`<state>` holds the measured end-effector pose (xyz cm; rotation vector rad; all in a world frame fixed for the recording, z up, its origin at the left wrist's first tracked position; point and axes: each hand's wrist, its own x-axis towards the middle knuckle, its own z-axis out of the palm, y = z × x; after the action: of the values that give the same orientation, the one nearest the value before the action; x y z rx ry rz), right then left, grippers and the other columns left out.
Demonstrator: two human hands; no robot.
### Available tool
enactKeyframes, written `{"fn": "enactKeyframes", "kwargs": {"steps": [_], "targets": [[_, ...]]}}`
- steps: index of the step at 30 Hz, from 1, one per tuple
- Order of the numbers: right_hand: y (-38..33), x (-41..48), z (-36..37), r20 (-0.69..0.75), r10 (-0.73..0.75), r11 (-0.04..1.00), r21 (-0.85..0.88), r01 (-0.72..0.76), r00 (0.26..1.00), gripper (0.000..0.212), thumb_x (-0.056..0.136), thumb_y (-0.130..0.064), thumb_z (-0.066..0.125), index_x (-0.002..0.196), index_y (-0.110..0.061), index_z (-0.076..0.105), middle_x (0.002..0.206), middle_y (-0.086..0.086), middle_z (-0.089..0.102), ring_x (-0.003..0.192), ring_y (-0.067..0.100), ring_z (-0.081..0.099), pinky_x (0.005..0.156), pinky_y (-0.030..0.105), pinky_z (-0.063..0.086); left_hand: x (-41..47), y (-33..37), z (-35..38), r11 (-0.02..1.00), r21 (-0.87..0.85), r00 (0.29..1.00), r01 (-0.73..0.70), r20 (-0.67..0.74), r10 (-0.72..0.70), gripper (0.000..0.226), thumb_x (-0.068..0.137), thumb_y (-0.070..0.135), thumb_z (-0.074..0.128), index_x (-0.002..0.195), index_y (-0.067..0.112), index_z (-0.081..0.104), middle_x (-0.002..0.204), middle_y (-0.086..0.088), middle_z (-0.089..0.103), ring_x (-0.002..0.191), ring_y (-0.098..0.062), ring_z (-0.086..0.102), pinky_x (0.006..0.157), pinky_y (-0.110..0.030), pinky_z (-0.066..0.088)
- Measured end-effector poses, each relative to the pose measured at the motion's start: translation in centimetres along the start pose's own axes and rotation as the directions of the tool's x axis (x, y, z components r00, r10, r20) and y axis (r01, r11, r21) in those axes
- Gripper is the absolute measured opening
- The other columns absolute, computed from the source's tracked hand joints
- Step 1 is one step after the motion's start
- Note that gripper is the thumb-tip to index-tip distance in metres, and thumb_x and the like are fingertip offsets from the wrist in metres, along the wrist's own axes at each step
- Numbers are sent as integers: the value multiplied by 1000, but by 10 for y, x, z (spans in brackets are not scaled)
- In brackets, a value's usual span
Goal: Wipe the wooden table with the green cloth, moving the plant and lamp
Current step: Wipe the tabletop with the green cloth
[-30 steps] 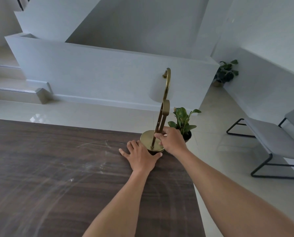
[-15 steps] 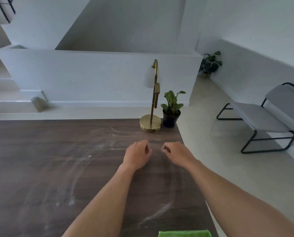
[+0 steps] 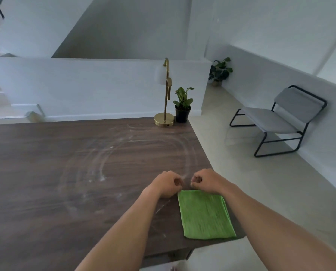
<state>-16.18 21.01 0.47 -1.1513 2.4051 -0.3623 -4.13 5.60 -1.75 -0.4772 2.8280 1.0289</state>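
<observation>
The dark wooden table carries pale curved smear marks across its middle. A brass lamp and a small potted plant stand side by side at the table's far right corner. A folded green cloth lies flat near the front right edge. My left hand and my right hand hover just past the cloth's far edge, both with fingers curled and holding nothing.
A grey bench chair with a black frame stands on the floor to the right. A larger potted plant sits by the far wall. A white half-wall runs behind the table. The table's right edge drops to pale floor.
My hands let go of the lamp at the far corner and drew back toward me, fingers curling. The view pulled back, bringing the green cloth fully into sight.
</observation>
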Motion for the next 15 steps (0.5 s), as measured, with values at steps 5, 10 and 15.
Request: {"fn": "enactKeyframes", "kwargs": {"steps": [5,10,15], "targets": [[5,-28,18,-35,-2,1000,-28,1,999,13,90,-28,65,102,-26,70,99,-10,62,93,8,61,86,28,49,-21,9,22,989,148,997,-13,-70,24,22,87,23,62,107,25,68,112,0,65,103,-22,61,89,-36,50],[-1,-38,23,-91,-27,994,-111,17,995,16,91,-33,65,105,-26,65,96,-15,51,90,6,49,93,34,38,-30,17,20,986,166,985,-30,-162,58,15,85,26,63,99,25,69,104,4,70,96,-20,63,84,-34,50],[-1,-40,8,-112,-18,1000,7,19,994,6,89,-29,68,87,-31,63,91,-14,63,88,7,62,88,29,48,-32,27,4,995,-97,984,-33,-179,15,7,82,22,65,83,27,70,83,9,70,80,-11,64,79,-30,53]]}}
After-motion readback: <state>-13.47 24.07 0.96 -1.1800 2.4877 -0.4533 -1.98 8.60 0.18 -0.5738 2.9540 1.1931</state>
